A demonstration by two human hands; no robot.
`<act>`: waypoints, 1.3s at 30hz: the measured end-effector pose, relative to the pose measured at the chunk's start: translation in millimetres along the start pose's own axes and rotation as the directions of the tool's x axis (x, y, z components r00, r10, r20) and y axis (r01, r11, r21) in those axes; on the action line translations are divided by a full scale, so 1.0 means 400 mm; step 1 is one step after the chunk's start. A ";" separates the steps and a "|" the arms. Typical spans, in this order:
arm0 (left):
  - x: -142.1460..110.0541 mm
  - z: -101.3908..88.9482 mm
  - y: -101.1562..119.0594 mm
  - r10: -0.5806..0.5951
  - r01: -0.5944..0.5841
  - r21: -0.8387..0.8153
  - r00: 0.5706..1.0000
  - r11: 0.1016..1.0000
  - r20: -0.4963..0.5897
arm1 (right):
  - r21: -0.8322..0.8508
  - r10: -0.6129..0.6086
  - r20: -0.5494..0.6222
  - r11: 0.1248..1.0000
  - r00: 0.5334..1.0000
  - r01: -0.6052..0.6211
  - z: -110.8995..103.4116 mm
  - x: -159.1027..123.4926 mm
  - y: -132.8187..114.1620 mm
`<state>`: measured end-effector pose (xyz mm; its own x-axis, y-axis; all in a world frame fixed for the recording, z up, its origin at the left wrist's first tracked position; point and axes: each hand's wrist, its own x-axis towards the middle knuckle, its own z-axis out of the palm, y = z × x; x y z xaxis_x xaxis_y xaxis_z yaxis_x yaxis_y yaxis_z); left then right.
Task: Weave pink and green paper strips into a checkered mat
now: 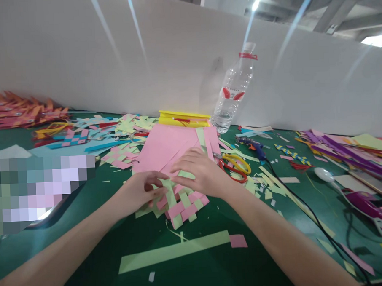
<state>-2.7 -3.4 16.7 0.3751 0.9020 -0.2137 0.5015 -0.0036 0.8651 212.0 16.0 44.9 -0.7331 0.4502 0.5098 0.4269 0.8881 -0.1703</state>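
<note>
A woven piece of pink and pale green paper strips [184,208] lies on the green table in front of me. My left hand [142,191] grips its left side with curved fingers and thumb. My right hand [198,170] is bent over the top of the weave, its fingertips on the strips close to my left fingers. Part of the weave is hidden beneath both hands. Behind them lie pink paper sheets [159,140]. Scissors with red and yellow handles [238,164] rest just right of my right hand. A long green strip [176,251] lies nearer to me.
A plastic bottle [233,94] stands against the white partition [127,57], by a yellow folded paper piece [183,118]. Blue glue gun [256,148] and its black cable lie right. Farther right are a purple device [367,205] and purple strips [333,147]. Orange folded paper [25,110] is left.
</note>
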 end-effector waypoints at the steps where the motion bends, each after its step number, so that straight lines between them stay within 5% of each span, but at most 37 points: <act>1: -0.001 0.002 0.004 0.005 -0.005 0.005 1.000 1.000 -0.004 | 0.023 -0.013 0.047 1.000 0.999 0.012 -0.010 -0.006 0.002; 6: -0.002 0.010 0.017 0.015 -0.015 0.093 1.000 0.996 -0.005 | 0.037 0.104 0.232 0.993 0.967 -0.116 -0.002 -0.065 0.019; 12: 0.007 0.008 -0.007 0.045 -0.028 0.194 0.996 0.981 -0.081 | 0.011 0.227 0.211 0.972 0.951 -0.235 0.033 -0.103 0.024; 22: 0.011 0.006 -0.014 0.059 -0.038 0.225 0.994 0.974 -0.088 | 0.057 0.143 0.137 0.987 0.980 -0.152 0.025 -0.116 0.034; 34: 0.013 0.006 -0.019 0.080 -0.057 0.255 0.993 0.965 -0.083 | 0.084 0.233 0.300 0.960 0.925 -0.269 -0.029 -0.121 0.039; 39: 0.016 0.007 -0.021 0.124 -0.068 0.425 0.987 0.902 -0.106 | 0.108 0.250 0.334 0.948 0.909 -0.300 -0.035 -0.120 0.044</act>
<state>-2.4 1.0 6.7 0.3498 0.9352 -0.0559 0.7589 -0.2479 0.6022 262.3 8.6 29.3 -0.7365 0.6620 0.1388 0.5675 0.7164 -0.4058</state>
